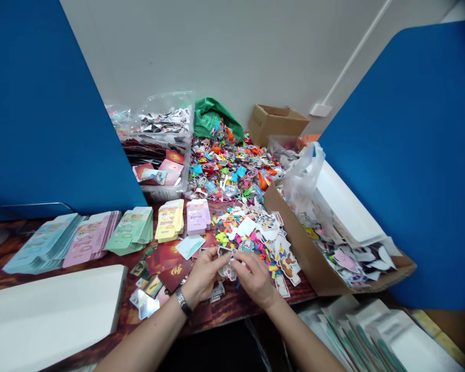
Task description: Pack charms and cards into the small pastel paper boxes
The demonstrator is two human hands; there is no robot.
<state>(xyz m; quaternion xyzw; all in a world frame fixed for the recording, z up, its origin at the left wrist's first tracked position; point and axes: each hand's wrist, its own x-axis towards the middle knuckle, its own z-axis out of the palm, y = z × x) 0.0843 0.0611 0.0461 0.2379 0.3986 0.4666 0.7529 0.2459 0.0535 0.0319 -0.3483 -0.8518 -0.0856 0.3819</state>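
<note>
Over the front edge of the table, my left hand (206,274), with a watch (184,303) on its wrist, is closed in a pinch. Between its fingers and those of my right hand (257,277) sits a small white die-cut sticker (228,269) with a printed picture; its details are too small to read. Both thumbs and forefingers meet at its upper edge. Just beyond the hands lies a loose pile of die-cut stickers (284,253) mixed with small bright trinkets (232,227). Red cards (174,266) and a pale green card (190,246) lie by my left hand.
Folded carton stacks in blue (48,243), pink (89,237), green (129,230), yellow (169,219) and purple (197,217) line the left. A white box (54,315) stands front left. A cardboard box (298,243) borders the right; blue partitions (418,155) flank the table.
</note>
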